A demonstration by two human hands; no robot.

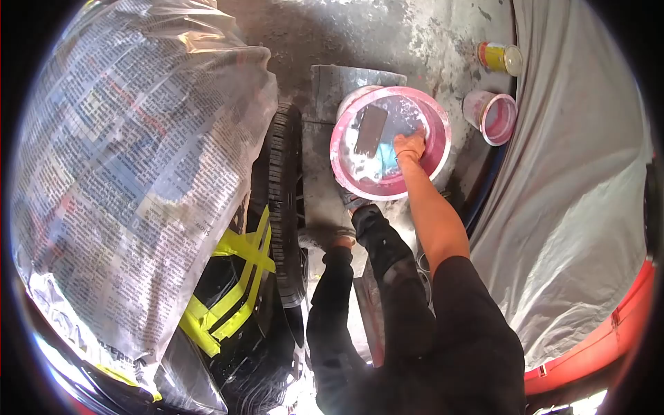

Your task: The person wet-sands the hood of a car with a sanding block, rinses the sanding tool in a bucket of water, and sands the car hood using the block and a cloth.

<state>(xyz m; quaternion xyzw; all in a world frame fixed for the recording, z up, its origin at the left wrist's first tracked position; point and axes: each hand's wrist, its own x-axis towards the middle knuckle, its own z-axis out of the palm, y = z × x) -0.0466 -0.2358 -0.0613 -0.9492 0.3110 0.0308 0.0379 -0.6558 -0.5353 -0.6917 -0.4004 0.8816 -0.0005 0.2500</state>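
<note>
A pink basin [440, 117] with cloudy water stands below me, near the middle of the view. My right hand [409, 146] reaches into its right side, the fingers partly under the water and hard to make out. Beside that hand a light blue patch [389, 159] shows in the water; whether the hand holds it I cannot tell. A dark grey rectangular block [371, 131] lies in the basin's left part, apart from the hand. My left hand is not in view.
Newspaper-print sheeting [138, 159] covers a car part at left, with yellow tape [235, 304] and a tyre [285, 207] beside it. On the right are a yellow can [492, 57], a pink-stained bucket [478, 111] and a grey cover [574, 173] over something red.
</note>
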